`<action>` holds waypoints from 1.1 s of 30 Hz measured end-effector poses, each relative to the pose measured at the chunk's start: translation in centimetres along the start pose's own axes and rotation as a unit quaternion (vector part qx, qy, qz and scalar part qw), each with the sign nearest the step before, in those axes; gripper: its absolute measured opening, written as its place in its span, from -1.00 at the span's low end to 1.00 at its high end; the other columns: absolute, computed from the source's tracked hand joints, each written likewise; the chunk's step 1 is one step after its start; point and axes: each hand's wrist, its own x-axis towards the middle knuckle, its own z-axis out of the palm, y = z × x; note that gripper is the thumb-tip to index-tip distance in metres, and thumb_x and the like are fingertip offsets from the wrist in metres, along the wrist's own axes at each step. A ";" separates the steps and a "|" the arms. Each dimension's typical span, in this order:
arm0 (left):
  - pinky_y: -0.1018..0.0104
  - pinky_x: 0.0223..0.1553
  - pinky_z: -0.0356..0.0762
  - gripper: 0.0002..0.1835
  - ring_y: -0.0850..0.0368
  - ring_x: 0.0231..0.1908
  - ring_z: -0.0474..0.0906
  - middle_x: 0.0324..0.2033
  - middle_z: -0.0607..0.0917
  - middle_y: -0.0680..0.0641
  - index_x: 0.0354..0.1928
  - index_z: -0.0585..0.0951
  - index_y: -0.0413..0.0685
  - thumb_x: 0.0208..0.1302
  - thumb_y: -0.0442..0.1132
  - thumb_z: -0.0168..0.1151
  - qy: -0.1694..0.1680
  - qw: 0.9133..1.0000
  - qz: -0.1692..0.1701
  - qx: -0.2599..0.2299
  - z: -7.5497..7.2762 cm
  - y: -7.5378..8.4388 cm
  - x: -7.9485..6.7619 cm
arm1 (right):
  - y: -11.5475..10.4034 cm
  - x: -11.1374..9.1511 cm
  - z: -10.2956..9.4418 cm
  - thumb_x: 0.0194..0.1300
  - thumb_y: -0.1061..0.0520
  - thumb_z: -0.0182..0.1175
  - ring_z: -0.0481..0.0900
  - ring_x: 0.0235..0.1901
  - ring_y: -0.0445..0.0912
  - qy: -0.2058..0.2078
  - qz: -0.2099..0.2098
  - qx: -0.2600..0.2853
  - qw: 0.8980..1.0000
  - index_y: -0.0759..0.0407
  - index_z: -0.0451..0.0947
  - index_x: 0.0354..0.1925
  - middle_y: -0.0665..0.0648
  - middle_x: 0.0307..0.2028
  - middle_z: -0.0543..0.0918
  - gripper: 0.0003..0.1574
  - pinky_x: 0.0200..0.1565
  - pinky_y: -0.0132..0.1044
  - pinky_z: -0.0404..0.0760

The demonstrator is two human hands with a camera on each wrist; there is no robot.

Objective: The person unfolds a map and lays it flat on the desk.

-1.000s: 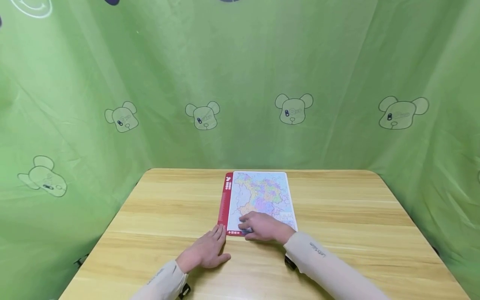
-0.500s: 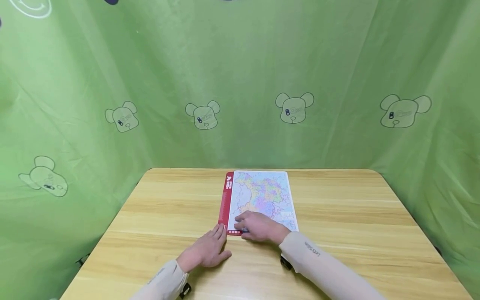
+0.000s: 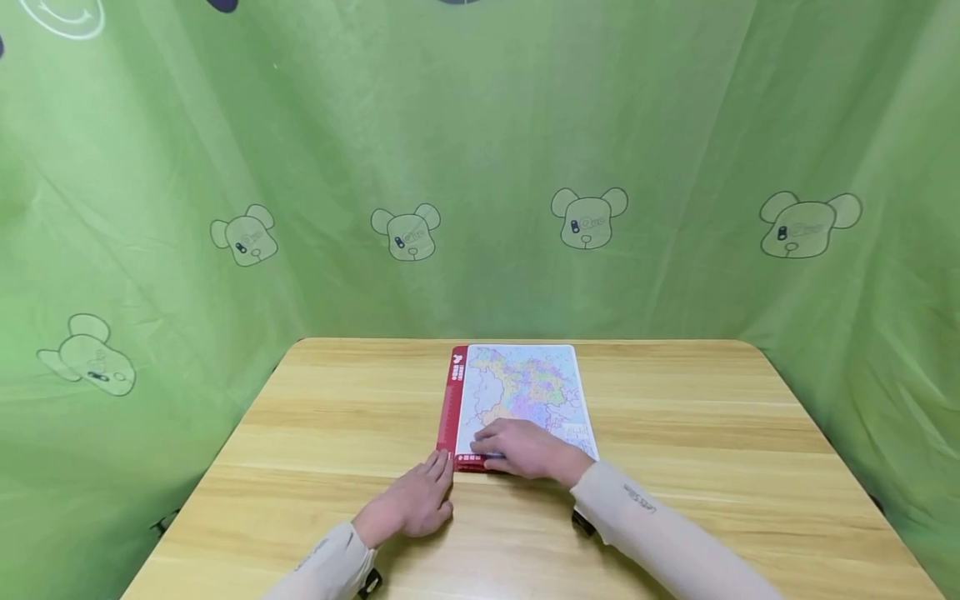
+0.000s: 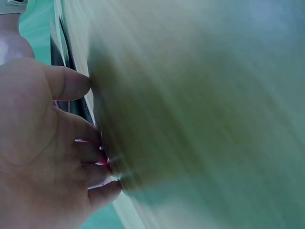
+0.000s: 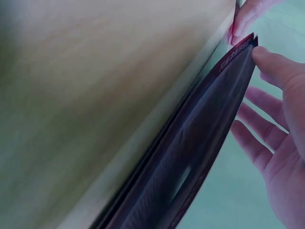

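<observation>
A printed map sheet [image 3: 525, 392] in pastel colours lies near the far middle of the wooden table. A red strip [image 3: 450, 408] runs along its left side. My right hand [image 3: 528, 450] pinches the sheet's near edge, thumb below and fingers over the top. In the right wrist view that edge [image 5: 217, 105] stands raised, with gaps between dark layers. My left hand [image 3: 416, 500] lies flat, fingers extended, its fingertips on the near end of the red strip. The left wrist view shows its fingers [image 4: 102, 195] straight against the tabletop.
The wooden table [image 3: 337, 400] has rounded far corners. A green curtain [image 3: 480, 275] with bear-head prints hangs behind it and along both sides.
The map's near edge has risen slightly, baring a red edge beneath. My right hand shifted left, then slightly back right, its thumb now under the edge. The left thumb has drawn in.
</observation>
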 end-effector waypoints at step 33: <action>0.07 0.36 0.03 -0.29 -0.16 0.39 -0.03 0.40 0.08 -0.29 0.40 0.13 -0.33 0.37 0.01 -0.12 0.010 1.000 -0.007 -0.014 -0.3 0.3 -0.4 | 1.2 -2.5 -5.2 0.13 0.22 0.35 0.64 -0.17 -0.13 0.170 -0.044 -0.093 0.980 0.11 0.62 0.02 0.02 -0.13 0.69 -0.57 -0.16 -0.28 0.65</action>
